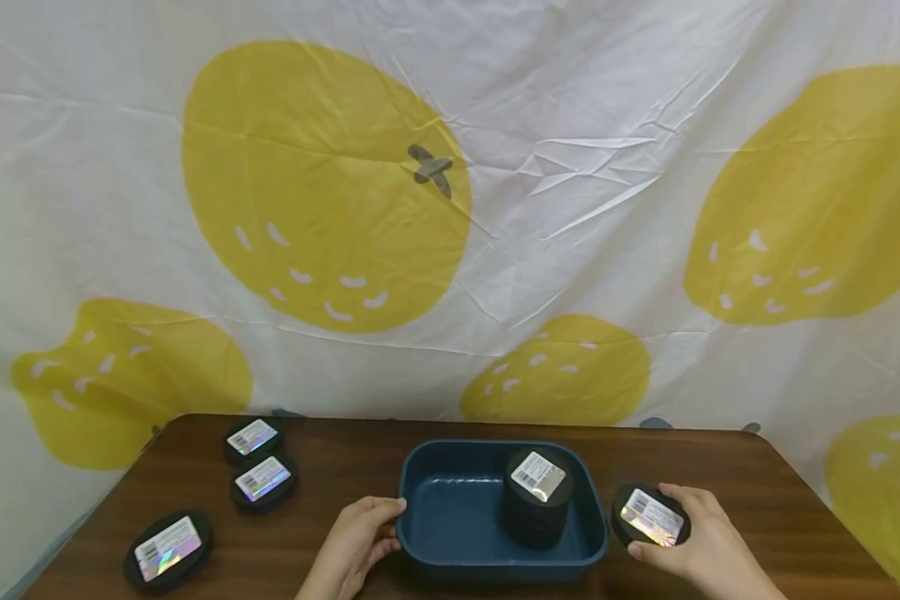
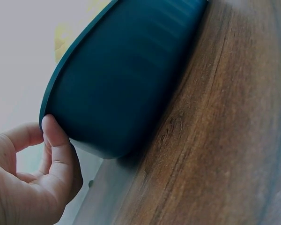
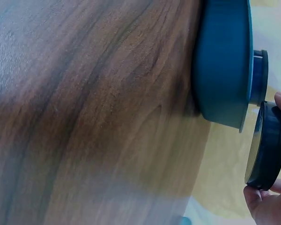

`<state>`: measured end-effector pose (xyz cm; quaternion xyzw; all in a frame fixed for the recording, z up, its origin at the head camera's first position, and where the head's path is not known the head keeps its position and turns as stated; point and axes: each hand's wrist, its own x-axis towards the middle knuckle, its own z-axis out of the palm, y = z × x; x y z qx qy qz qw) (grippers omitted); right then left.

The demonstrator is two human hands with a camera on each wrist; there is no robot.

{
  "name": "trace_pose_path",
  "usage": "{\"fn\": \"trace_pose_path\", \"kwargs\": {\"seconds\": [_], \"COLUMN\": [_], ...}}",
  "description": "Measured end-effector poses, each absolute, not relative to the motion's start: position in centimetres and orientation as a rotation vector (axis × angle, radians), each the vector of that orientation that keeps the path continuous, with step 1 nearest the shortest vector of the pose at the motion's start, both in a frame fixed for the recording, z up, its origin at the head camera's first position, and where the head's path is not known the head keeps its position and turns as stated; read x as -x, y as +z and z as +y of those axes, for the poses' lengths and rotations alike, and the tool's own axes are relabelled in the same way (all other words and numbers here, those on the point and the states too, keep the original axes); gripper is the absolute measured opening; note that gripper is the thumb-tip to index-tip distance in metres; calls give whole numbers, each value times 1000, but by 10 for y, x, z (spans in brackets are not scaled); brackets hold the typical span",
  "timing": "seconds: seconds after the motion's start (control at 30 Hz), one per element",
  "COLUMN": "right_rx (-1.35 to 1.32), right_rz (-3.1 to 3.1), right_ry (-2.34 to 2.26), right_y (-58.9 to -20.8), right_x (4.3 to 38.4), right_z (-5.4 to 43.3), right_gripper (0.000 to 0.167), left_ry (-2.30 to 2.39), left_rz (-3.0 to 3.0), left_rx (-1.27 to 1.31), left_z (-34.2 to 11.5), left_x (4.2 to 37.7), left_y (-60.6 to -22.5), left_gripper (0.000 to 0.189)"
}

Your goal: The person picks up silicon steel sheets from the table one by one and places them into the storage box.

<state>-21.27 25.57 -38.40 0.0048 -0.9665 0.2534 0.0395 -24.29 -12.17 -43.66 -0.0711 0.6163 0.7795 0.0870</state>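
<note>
A dark blue rectangular tub (image 1: pixel 450 517) stands on the wooden table. My left hand (image 1: pixel 362 533) pinches its left rim between thumb and fingers, seen closely in the left wrist view where the tub's outer wall (image 2: pixel 112 79) fills the middle. Inside the tub's right half rises a stack of round black containers (image 1: pixel 537 496), a silvery label on top. To the right of the tub, my right hand (image 1: pixel 701 533) grips another flat round black container (image 1: pixel 648 517) by its edge, label facing up. The right wrist view shows this container (image 3: pixel 270 145) held off the table near rim height.
Several more black labelled discs lie on the table's left side: one at the back (image 1: pixel 252 437), one just in front (image 1: pixel 264 482) and one nearer (image 1: pixel 168 552). A white cloth (image 1: pixel 555 167) with yellow fruit prints hangs behind the table's far edge.
</note>
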Motion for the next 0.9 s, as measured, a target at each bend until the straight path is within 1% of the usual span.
{"fn": "trace_pose_path", "kwargs": {"seconds": [0.17, 0.33, 0.6, 0.9], "right_rx": [-35, -96, -170, -252], "right_rz": [-2969, -2927, -2898, -2877], "right_ry": [762, 787, 953, 1040], "right_y": [-375, -364, -346, -341], "right_x": [210, 207, 206, 211], "right_z": [251, 235, 192, 144], "right_gripper": [92, 91, 88, 86], "left_ry": [2319, 2328, 2338, 2336], "left_rz": [1838, 1837, 1833, 1828], "left_rx": [211, 206, 197, 199], "left_z": [-122, -122, -122, -122], "left_x": [242, 242, 243, 243], "left_y": [-437, -437, -438, -439], "left_gripper": [17, 16, 12, 12]}}
